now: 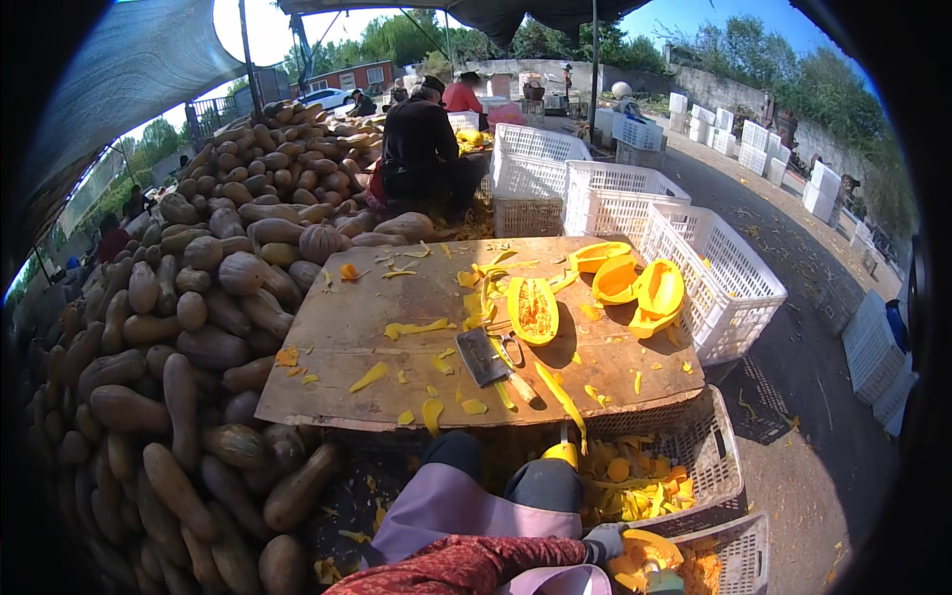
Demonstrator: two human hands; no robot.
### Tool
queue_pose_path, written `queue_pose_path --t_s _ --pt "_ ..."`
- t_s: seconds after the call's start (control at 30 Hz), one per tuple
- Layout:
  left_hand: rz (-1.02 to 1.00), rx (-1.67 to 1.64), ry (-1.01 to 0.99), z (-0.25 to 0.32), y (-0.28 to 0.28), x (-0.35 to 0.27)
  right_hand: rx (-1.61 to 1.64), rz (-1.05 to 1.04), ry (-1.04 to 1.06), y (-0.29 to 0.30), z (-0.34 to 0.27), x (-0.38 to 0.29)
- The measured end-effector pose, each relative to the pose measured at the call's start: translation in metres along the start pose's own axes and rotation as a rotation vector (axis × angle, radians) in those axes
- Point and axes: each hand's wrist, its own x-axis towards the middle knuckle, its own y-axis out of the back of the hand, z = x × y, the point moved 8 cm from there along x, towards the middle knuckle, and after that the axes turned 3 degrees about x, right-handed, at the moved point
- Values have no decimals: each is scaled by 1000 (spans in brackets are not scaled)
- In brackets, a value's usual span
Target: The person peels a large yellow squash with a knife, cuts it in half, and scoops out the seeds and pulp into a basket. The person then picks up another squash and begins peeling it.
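My left hand, in a grey glove and a red patterned sleeve, grips a cut piece of orange squash low at the right. It is held by a plastic crate containing scraped orange pulp. At the bottom edge a grey-green shape, seemingly my gloved right hand, is against the squash; its grip is hidden. On the wooden board before me lie a cleaver and a peeler. Beyond them sits a seeded squash half; hollowed squash pieces lie to its right.
A large heap of whole squashes rises at the left. White plastic crates line the board's right side, and a crate of peelings stands below its edge. A seated person in dark clothes is beyond the board. Poles hold up a canopy.
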Motion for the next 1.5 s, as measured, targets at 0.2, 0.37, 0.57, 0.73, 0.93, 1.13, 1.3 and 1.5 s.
queue_pose_path --t_s 0.2,0.37,0.57,0.73,0.93,1.13,1.3,1.5 --pt "91 12 -50 -17 -10 13 9 -4 -21 -3 -10 -17" --pt "111 36 -34 -8 11 1 -6 66 122 4 -3 -38" --pt "226 -162 28 -27 41 -13 -180 103 -219 32 77 -35" --pt "187 -145 -2 -4 35 -24 -14 313 -102 45 50 -75" --pt "150 -141 9 -11 44 -28 88 186 287 22 11 -45" --pt "179 -305 88 -25 41 -17 10 91 -219 43 60 -51" --pt "112 -384 67 -4 40 -28 -230 459 359 18 16 -35" --pt "162 -478 105 -31 43 -18 249 123 -217 57 54 -56"
